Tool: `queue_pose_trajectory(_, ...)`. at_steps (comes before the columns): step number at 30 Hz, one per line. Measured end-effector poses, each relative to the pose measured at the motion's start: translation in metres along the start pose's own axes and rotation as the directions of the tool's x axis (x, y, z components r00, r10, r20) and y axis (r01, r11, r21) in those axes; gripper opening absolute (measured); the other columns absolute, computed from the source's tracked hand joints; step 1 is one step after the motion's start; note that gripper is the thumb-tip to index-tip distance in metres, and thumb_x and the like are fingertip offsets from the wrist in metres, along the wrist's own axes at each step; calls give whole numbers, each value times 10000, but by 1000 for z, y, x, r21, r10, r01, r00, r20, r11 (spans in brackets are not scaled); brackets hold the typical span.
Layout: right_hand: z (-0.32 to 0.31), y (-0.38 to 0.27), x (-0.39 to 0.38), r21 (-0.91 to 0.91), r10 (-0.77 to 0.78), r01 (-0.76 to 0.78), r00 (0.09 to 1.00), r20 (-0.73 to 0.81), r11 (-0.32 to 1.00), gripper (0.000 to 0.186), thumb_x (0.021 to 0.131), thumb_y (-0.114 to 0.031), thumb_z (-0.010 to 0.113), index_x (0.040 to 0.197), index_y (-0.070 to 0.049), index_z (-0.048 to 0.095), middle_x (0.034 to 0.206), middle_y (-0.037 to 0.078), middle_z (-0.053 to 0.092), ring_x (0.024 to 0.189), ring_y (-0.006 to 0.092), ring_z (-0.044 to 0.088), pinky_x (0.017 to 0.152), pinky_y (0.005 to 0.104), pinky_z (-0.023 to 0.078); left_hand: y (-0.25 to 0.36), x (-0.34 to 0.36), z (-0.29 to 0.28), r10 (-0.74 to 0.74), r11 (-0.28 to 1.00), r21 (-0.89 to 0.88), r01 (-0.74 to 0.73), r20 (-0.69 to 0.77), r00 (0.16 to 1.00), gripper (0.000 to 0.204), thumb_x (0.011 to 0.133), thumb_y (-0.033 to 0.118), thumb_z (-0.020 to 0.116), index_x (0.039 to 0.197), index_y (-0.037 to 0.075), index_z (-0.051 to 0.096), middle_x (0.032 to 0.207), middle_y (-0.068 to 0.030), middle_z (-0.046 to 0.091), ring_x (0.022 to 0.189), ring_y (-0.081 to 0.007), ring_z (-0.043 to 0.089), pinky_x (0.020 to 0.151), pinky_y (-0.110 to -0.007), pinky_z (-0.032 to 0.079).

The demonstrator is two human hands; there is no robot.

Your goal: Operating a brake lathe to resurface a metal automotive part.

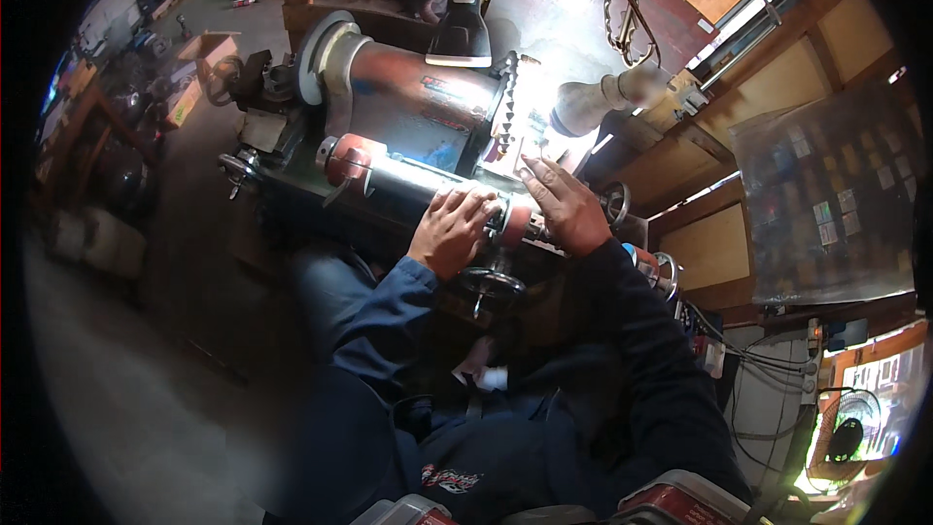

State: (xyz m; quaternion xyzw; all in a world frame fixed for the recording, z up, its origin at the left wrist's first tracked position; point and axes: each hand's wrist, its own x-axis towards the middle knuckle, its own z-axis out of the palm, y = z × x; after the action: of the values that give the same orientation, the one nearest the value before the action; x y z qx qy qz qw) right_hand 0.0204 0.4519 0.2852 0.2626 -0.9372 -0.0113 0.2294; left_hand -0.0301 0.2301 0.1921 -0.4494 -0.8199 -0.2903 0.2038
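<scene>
A machine carries a polished metal bar (413, 178) lengthwise, with a red collar (355, 159) at its left end and a second red collar (517, 224) toward its right. My left hand (452, 230) lies over the bar just left of the second collar, its fingers bent and close together around the top. To the right of that collar, my right hand (569, 202) reaches across the machine's end, fingers stretched out and pointing up-left; what its palm touches is hidden. Below my left hand sits a metal handwheel (493, 282).
Behind the bar stands a large red cylindrical housing (418, 78) with a pale disc (321, 56) on its left. A bright lamp (583, 107) and a hanging chain (622, 34) are beyond my right hand. Another handwheel (669, 275) is at right, near cables (748, 350) and a fan (847, 437).
</scene>
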Motion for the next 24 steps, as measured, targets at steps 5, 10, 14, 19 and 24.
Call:
queue_pose_trajectory(5,-27,-22,7,24,197,-196,977,-79,980,412,788,-3,600,1194,-58,645,1142,107,673,1086,302,615,931,434,462,-2,3,0,47,998,40,-44,-80,996,487,755,206,754,1218,133,618,1298,-40,603,1229,-252,542,1116,-439,325)
queue_pose_trajectory(10,-27,-36,-15,307,461,-431,887,-30,848,115,878,-113,661,988,-78,656,891,116,617,796,321,654,648,392,509,0,14,-21,22,992,-127,-23,-12,1000,469,759,207,720,1210,103,643,1237,-67,643,1231,-242,542,1129,-432,297)
queue_pose_trajectory(14,-18,-33,-21,268,499,-517,856,137,813,175,852,-258,747,883,-96,688,900,74,634,790,310,662,663,406,513,-1,8,-25,14,992,-126,-12,13,1000,518,760,224,733,1252,100,628,1289,-75,616,1287,-247,505,1138,-443,275)
queue_pose_trajectory(19,-19,-31,-20,257,475,-506,862,175,823,155,857,-235,732,897,-94,685,906,79,638,797,320,656,665,410,510,0,3,-23,8,990,-138,-13,-37,999,511,730,168,767,1222,126,636,1319,-37,600,1280,-237,513,1128,-447,282)
queue_pose_trajectory(24,-26,-29,-14,266,423,-472,878,223,840,87,870,-172,691,894,-89,679,928,88,639,836,346,641,687,407,513,-6,-1,-16,62,996,-55,-64,-43,997,462,750,125,736,1203,139,649,1314,-11,611,1264,-211,531,1116,-430,296)
